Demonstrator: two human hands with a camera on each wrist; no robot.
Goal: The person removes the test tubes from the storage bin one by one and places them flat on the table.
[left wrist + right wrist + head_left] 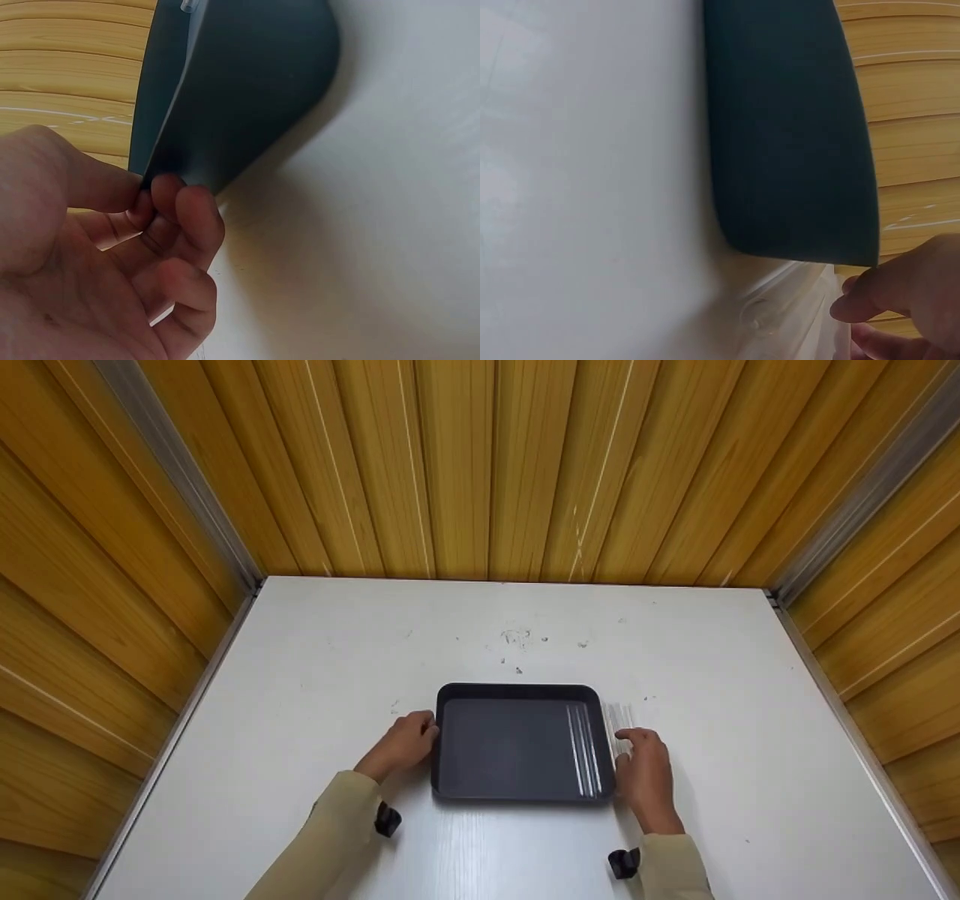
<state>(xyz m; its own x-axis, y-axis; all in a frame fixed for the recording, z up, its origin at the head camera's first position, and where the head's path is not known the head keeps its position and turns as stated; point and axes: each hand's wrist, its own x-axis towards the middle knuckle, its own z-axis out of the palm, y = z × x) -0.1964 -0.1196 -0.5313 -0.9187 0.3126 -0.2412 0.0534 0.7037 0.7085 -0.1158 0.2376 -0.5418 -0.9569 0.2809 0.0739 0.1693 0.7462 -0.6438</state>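
Note:
A dark grey rectangular tray (495,750) sits on the white table. My left hand (409,741) pinches its left rim between thumb and fingers, seen close up in the left wrist view. Several slim clear tubes (585,750) lie lengthwise inside the tray, along its right side. Just outside the right wall, a bunch of similar clear tubes (619,720) lies on the table, partly covered by my right hand (646,772). That hand's thumb and forefinger are spread apart over the bunch. In the right wrist view, its fingertips are right at the clear plastic (795,315) beside the tray corner.
Wood-patterned walls (487,472) close in the back and both sides of the white table (300,675). Dark specks and scuffs (517,639) mark the tabletop behind the tray. A small black device (388,819) sits at the left wrist, another (623,863) at the right.

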